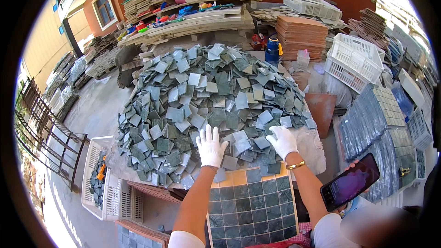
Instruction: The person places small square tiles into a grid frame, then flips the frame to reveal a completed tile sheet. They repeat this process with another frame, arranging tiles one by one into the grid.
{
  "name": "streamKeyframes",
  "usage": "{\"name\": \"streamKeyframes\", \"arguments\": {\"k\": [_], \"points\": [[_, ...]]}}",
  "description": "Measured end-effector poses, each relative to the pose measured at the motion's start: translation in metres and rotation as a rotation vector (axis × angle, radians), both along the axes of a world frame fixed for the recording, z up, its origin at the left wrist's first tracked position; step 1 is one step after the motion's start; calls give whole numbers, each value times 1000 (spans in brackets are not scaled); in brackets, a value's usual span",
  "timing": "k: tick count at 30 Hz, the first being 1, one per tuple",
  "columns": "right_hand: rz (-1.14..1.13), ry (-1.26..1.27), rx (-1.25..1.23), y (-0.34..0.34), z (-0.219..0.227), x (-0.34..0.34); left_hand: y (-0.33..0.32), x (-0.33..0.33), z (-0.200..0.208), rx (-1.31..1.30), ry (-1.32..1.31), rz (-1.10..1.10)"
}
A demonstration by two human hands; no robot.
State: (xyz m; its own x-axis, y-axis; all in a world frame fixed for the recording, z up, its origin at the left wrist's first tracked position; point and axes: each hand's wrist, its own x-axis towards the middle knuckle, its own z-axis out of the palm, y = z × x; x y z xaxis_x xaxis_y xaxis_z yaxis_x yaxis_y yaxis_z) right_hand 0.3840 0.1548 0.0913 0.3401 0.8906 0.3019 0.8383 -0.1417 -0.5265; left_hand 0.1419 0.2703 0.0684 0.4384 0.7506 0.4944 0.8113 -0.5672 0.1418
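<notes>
Gloved in white, my left hand (211, 148) lies palm down with its fingers spread on the near part of a big heap of square green-grey stone tiles (222, 82). To its right, my white-gloved right hand (283, 142) rests at the heap's near right side, thumb and bent fingers apart, with no tile visible in it; a gold bangle circles that wrist. Between my forearms lies a framed board (294, 193) set with rows of green tiles (245, 205). Its far row is only partly filled, with one tile (253, 175) near the middle.
At lower right, another person holds a phone (350, 181) close to my right arm. White crates (109, 193) with tiles stand at left. Wrapped tile stacks (372, 133) and white baskets (353, 59) are at right. A blue jug (273, 51) stands behind the heap.
</notes>
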Motion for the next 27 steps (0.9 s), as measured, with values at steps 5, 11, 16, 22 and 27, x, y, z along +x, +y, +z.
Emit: {"name": "streamKeyframes", "arguments": {"k": [5, 11, 16, 22, 27], "points": [[463, -22, -334, -52, -7, -20, -97, -17, 7, -126, -77, -562], [358, -165, -327, -74, -11, -41, -124, 4, -24, -361, -96, -396], [352, -25, -203, -79, -28, -28, -112, 19, -24, -438, -50, -307], [248, 182, -15, -99, -19, -24, -113, 12, -2, -557, -188, -469], [146, 284, 91, -116, -9, -15, -152, -32, -16, -627, -379, -554]]}}
